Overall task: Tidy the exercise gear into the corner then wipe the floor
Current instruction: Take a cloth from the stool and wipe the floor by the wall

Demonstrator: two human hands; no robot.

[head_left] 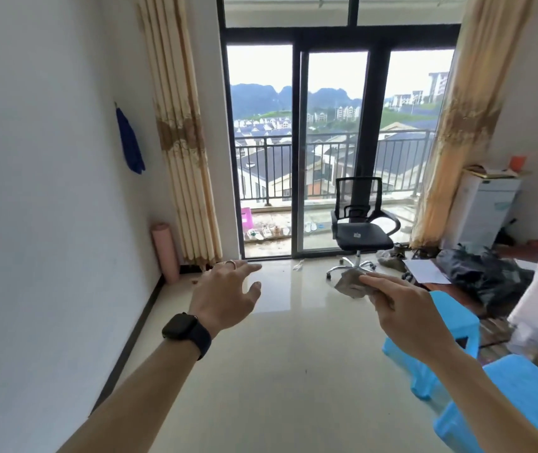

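Head view: right hand [401, 308] pinches a grey cloth [348, 283], partly hiding it.

- Left hand [225, 292]: hovering above the floor [277, 371], fingers spread, holding nothing; wearing a black watch [186, 331].
- Right hand [392, 295]: gripping a crumpled grey cloth [351, 282].
- Pink rolled mat [165, 253]: standing upright in the left corner, beside the curtain [182, 142].
- Black office chair [361, 223]: sitting before the glass door.
- Blue stools [441, 341]: standing at right.

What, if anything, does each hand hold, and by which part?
The right hand pinches a crumpled grey cloth by its near edge; the left hand holds nothing.
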